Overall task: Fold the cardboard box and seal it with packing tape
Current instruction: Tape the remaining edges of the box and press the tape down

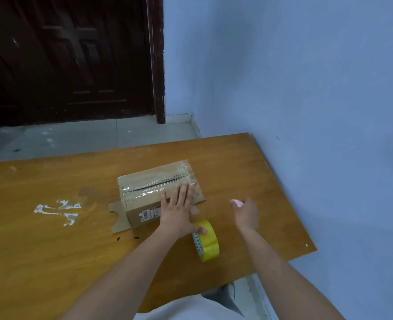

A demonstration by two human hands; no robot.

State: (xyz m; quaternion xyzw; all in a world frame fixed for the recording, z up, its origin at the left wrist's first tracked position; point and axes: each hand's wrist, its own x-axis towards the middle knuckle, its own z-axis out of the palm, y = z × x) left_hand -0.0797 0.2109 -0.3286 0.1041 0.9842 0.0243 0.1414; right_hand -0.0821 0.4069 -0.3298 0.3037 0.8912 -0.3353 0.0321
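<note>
Straight left fingers (183, 192) are pressed flat on the taped cardboard box (153, 192), lying mid-table; a small pink object (236, 202) is pinched by the right hand (247, 213) at three o'clock.

My wooden table (52, 227) carries a patch of white residue (59, 210). Beyond it I see a dark door (63, 58), blue wall (283, 77) and tiled floor (86, 137).

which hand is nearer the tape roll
Left. The left hand lies flat on the box, its wrist right beside the tape roll. The right hand hovers over the table farther off, holding something small and pink.
</note>
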